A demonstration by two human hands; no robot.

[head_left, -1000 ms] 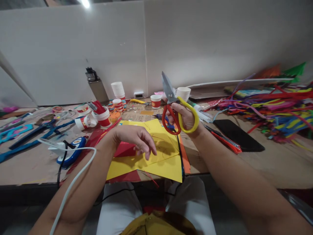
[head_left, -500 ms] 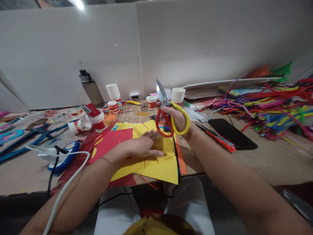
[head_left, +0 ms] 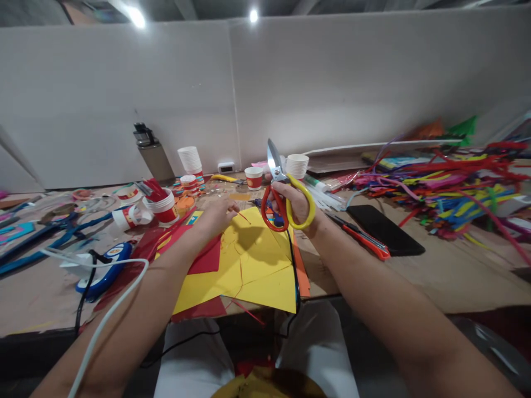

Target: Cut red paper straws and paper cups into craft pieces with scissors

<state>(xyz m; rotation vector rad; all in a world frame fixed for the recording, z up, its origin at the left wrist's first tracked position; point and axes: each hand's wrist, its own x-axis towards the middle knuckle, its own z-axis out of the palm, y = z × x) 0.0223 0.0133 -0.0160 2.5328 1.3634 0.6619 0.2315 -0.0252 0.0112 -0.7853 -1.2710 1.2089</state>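
Note:
My right hand (head_left: 297, 203) is closed round a pair of scissors (head_left: 282, 190) with one red and one yellow handle loop, blades pointing up above the desk. My left hand (head_left: 219, 213) reaches to the far edge of a yellow paper sheet (head_left: 253, 265) and its fingers curl at that edge; whether they pinch it I cannot tell. The yellow sheet lies over a red sheet (head_left: 205, 260) and an orange one (head_left: 302, 276) at the front of the desk.
A black phone (head_left: 384, 237) and an orange utility knife (head_left: 360, 237) lie right of the paper. Colourful pipe cleaners (head_left: 452, 185) pile up at the right. Paper cups (head_left: 166, 207), a grey bottle (head_left: 151, 152) and blue strips (head_left: 45, 243) crowd the left. A white cable (head_left: 103, 318) crosses my left arm.
My left hand slid from the middle of the yellow sheet to its far edge. The scissors in my right hand moved slightly left and stayed upright.

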